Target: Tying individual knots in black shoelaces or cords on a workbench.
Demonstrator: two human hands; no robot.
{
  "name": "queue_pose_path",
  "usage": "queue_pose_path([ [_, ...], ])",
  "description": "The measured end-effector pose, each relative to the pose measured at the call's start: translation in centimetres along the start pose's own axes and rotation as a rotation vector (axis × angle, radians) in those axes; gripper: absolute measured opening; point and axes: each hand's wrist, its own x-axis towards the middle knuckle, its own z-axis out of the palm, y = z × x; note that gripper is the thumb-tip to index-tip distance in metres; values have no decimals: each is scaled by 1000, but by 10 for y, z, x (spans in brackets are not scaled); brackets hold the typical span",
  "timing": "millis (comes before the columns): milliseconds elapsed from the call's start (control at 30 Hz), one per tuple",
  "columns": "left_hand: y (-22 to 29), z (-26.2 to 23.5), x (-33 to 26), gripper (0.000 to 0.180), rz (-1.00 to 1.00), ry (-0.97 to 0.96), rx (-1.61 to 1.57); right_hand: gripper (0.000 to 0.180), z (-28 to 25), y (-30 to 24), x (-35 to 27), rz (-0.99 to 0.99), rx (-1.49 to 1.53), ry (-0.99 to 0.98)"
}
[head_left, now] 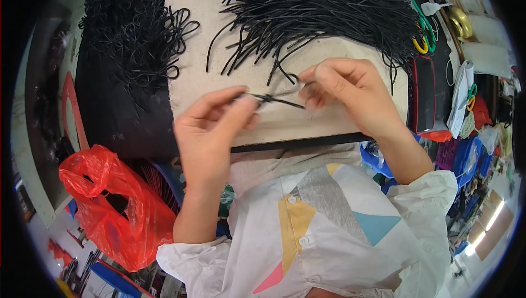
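Observation:
Between my hands, over the front of a pale board [203, 87], runs a thin black cord [267, 98] with a crossing or knot in its middle. My left hand [216, 117] pinches one end of it between thumb and fingers. At the other side my right hand [337, 84] has its thumb and fingertips closed on the cord's other part, slightly blurred. One cord end sticks out free toward the right hand. Beyond them a thick bundle of straight black cords [323, 10] lies across the board. Looped black cords [134, 29] are heaped at the far left.
A red plastic bag [118, 216] hangs at the left front of the dark table [115, 117]. On the right are a dark phone-like slab with a red edge [423, 95], green-and-yellow-handled scissors [422, 43], a roll of golden tape [460, 22] and folded paper [461, 100].

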Motion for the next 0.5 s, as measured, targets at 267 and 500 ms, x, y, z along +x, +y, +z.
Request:
queue_pose_path([
  [267, 64, -54, 64, 24, 886, 606, 857, 8, -27, -1, 44, -806, -1280, 172],
  [500, 30, -6, 39, 15, 985, 56, 893, 8, -25, -5, 48, -879, -1371, 146],
])
